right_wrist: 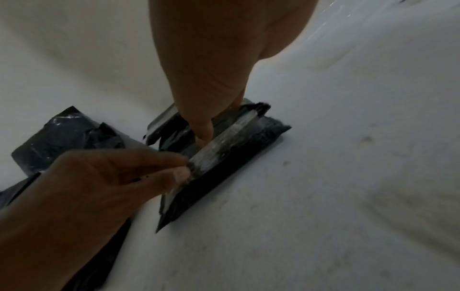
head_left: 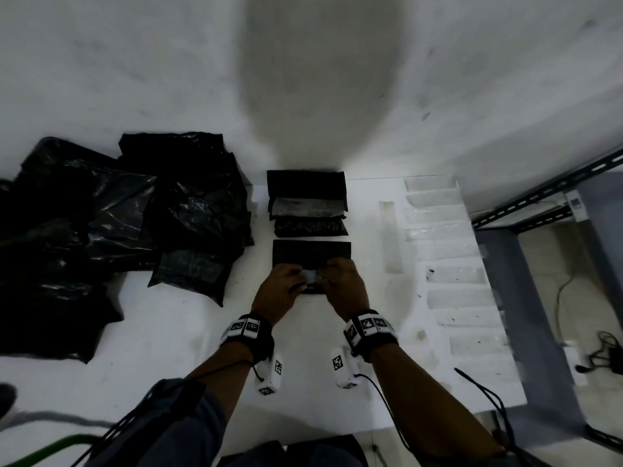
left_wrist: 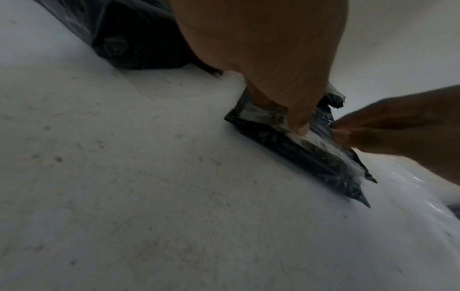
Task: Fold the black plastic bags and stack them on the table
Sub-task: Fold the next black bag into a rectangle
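A half-folded black plastic bag (head_left: 312,252) lies flat on the white table (head_left: 188,332), straight ahead of me. My left hand (head_left: 300,281) and right hand (head_left: 328,278) meet at its near edge, each pinching the raised fold. In the left wrist view my left hand (left_wrist: 296,126) holds the fold of the bag (left_wrist: 323,161), with the right hand (left_wrist: 336,132) beside it. The right wrist view shows my right hand (right_wrist: 204,137) pinching the bag (right_wrist: 224,157), with the left hand (right_wrist: 184,171) pinching its edge. A stack of folded bags (head_left: 306,197) lies just beyond. Loose black bags (head_left: 118,230) are heaped at left.
Clear plastic bags (head_left: 451,264) lie in rows across the table's right part, up to its right edge. A grey metal shelf frame (head_left: 539,203) stands beyond that edge, with cables (head_left: 606,352) on the floor. A white wall rises behind the table.
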